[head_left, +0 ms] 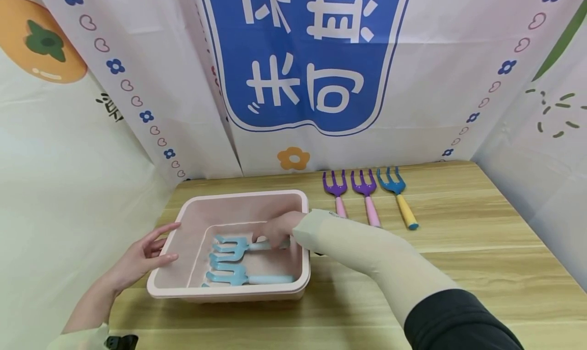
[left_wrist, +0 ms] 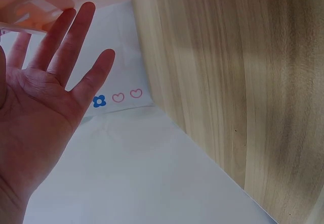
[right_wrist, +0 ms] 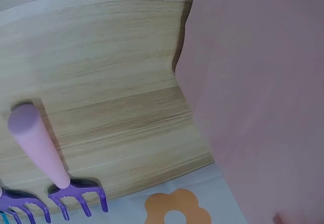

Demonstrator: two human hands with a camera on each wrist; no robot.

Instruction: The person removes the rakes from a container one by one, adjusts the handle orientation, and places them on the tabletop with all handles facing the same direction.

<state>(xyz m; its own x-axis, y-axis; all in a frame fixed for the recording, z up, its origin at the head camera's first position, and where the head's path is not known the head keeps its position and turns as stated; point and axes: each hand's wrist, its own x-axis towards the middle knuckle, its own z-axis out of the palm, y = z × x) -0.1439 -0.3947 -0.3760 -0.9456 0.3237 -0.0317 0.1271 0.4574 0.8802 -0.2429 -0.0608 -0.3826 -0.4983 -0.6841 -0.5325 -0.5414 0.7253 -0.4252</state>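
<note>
A pale pink plastic basin (head_left: 247, 196) stands on the table, with two light blue hand forks lying in it. My right hand (head_left: 278, 230) reaches over the basin's right side and grips the handle of the upper fork (head_left: 236, 249). The lower fork (head_left: 238, 276) lies alongside, nearer the front wall, its handle to the right. At the basin's left rim, my left hand (head_left: 137, 256) touches the edge with its fingers spread. The left wrist view shows its open palm (left_wrist: 43, 102) below the basin wall. In the right wrist view the basin's outer side (right_wrist: 263, 92) hides the right hand.
Right of the basin, two purple hand forks with pink handles (head_left: 336, 189) (head_left: 365, 189) and a blue one with a yellow handle (head_left: 405, 210) lie in a row at the back of the wooden table (head_left: 481, 248). Printed white cloth (head_left: 412, 141) hangs behind and at both sides.
</note>
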